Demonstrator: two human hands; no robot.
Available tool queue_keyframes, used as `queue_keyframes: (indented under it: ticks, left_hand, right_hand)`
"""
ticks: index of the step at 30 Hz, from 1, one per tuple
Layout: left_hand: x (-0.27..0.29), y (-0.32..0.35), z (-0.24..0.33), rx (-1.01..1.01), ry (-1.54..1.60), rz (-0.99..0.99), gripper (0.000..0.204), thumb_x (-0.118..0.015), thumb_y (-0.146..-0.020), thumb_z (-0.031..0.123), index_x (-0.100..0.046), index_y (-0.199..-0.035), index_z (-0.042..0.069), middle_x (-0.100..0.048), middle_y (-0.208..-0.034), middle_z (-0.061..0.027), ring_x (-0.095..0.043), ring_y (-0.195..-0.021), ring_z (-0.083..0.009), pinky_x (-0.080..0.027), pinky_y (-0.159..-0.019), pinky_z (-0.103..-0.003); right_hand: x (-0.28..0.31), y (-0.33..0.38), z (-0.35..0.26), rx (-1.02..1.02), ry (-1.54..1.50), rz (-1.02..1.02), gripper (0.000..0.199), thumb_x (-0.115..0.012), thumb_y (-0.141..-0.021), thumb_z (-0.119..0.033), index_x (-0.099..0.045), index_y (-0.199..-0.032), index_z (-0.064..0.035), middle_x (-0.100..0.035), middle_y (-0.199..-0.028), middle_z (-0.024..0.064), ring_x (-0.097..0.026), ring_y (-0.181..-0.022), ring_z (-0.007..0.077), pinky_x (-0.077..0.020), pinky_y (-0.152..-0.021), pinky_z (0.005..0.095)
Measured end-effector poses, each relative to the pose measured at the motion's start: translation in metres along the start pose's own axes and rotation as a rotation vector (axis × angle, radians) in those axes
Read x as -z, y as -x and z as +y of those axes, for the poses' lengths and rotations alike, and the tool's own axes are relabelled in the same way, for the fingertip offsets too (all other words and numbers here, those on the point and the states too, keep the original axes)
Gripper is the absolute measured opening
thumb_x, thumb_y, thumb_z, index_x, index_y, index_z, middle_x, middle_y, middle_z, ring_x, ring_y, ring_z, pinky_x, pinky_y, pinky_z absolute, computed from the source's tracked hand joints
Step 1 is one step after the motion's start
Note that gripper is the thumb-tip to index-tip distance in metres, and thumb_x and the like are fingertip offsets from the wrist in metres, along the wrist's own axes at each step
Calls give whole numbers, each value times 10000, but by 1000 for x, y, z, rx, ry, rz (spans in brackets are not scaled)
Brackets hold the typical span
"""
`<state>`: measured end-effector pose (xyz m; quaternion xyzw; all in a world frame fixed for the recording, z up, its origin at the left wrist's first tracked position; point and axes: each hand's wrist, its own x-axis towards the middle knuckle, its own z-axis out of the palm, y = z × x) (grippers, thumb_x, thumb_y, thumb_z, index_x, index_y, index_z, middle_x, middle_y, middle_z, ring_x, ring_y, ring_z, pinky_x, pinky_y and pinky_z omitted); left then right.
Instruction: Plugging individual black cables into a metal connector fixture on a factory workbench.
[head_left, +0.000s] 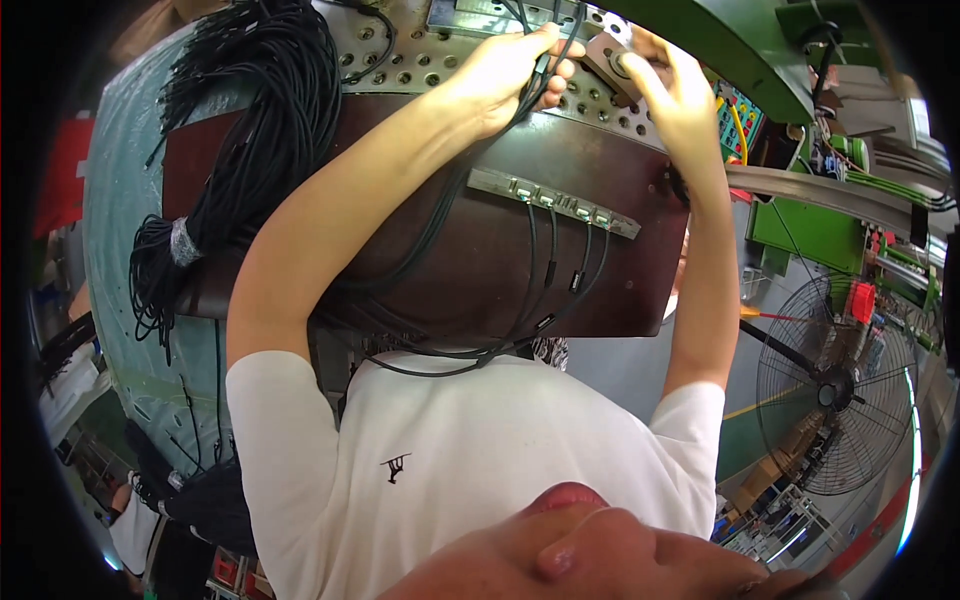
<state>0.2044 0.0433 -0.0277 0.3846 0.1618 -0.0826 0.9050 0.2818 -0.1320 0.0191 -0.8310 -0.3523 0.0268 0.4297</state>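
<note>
Nearest the camera, thin black cables sag in loops over the front edge of a dark brown board and run up into a grey metal connector strip fixed across it. Farther out, the left hand is curled around a couple of these cables, pinching them against a perforated grey metal plate, while the right hand grips a small brown block with a round knob on the same plate. A thick bundle of black cords hangs at the left
</note>
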Motion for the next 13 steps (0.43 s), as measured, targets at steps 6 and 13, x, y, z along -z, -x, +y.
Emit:
queue_keyframes:
  ticks: [6, 13]
  left_hand:
    - [-17, 17, 7, 49, -133, -28, 364, -414, -1009, 303, -571, -1111, -10, -499, -744, 32, -426, -600, -52, -379, -563, -204]
    - [-11, 78, 1, 179, -57, -124, 462, -450, -988, 371, -526, -1198, -33, -523, -763, 5, -469, -645, -86, -411, -591, -264]
  right_hand:
    - [-19, -97, 156, 399, 768, 274, 240, -619, -838, -217, -639, -950, -6, -653, -810, 134, -617, -725, 237, -479, -649, 352]
    - [-41, -11, -8, 53, -211, 167, 349, -706, -837, -266, -639, -1142, -110, -681, -1062, 141, -679, -846, 299, -541, -750, 407]
